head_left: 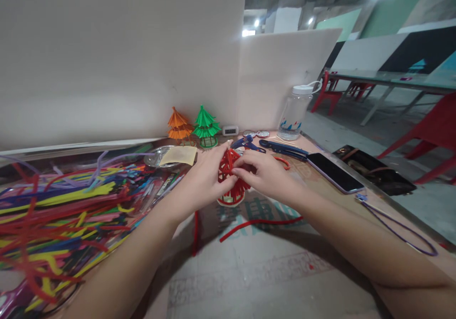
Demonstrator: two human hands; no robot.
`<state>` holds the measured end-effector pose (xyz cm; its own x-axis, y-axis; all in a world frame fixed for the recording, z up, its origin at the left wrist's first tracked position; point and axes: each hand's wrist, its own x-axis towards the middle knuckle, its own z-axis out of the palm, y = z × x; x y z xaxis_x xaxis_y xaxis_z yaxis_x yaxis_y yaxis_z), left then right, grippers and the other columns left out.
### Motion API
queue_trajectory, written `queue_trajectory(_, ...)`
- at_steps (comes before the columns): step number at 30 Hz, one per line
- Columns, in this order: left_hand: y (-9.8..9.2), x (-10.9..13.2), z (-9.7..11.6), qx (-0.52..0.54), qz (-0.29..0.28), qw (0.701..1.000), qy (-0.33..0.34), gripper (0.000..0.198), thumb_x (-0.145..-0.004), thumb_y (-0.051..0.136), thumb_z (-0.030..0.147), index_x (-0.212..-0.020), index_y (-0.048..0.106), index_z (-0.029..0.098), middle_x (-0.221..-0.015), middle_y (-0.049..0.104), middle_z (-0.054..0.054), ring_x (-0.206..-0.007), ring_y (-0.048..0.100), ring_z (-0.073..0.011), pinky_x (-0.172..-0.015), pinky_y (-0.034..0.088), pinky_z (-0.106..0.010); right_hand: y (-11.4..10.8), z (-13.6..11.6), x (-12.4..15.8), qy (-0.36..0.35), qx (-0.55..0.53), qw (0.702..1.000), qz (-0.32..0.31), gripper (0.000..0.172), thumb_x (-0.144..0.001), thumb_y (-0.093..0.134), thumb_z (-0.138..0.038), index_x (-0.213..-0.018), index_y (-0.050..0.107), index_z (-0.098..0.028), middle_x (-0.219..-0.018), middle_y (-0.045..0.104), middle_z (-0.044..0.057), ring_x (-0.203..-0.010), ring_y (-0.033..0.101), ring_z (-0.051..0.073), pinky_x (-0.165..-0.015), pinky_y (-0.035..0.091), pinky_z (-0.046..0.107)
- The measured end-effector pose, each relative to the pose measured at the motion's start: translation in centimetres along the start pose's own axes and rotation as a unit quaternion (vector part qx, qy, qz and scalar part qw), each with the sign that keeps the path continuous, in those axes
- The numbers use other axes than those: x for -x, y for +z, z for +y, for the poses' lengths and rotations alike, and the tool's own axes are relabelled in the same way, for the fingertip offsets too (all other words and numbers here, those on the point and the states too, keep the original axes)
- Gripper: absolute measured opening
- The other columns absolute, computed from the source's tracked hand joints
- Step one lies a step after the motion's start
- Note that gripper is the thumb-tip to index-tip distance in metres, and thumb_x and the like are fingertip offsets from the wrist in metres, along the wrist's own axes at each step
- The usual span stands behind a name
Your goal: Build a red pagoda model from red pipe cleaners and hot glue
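Observation:
Both hands meet over a small red pipe-cleaner model point(230, 178) at the middle of the table. My left hand point(205, 176) wraps its fingers round the model's left side. My right hand point(259, 172) pinches the red strands on its right side. The model's round base point(231, 198) rests on the tabletop. Two loose red pipe cleaners point(256, 225) lie just in front of the hands. The fingers hide part of the model.
A big heap of coloured pipe cleaners point(60, 209) fills the left. At the back stand an orange point(179, 125) and a green point(206, 127) pipe-cleaner tree, a water bottle point(295, 112), blue pliers point(283, 149), a phone point(335, 172). A purple cord point(399, 231) lies right. White panels point(117, 57) wall the desk.

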<state>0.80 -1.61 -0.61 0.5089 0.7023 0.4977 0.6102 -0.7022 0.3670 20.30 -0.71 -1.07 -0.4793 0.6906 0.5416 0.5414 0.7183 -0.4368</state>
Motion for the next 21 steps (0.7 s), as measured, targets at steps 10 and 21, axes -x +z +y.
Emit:
queue_trajectory(10, -0.58, 0.00, -0.28, 0.027, -0.021, 0.999, -0.012, 0.062, -0.088, 0.065, 0.034, -0.145, 0.042, 0.021, -0.147, 0.053, -0.014, -0.134, 0.051, -0.0325, -0.112, 0.040, -0.050, -0.94, 0.12, -0.01, -0.042, 0.001, 0.999, -0.032, 0.012, -0.088, 0.060, -0.008, -0.093, 0.069, -0.015, -0.089, 0.072, 0.004, -0.080, 0.063, 0.015, -0.073, 0.045, 0.027)
queue_trajectory(21, -0.42, -0.10, -0.02, 0.022, -0.014, 1.000, -0.012, 0.055, -0.091, 0.056, 0.023, -0.144, 0.043, 0.018, -0.146, 0.053, -0.014, -0.134, 0.052, -0.0276, -0.115, 0.039, -0.044, -0.69, 0.44, -0.11, -0.037, -0.020, 0.998, -0.039, 0.011, -0.088, 0.060, -0.008, -0.088, 0.067, -0.017, -0.085, 0.070, 0.003, -0.077, 0.060, 0.014, -0.071, 0.045, 0.027)
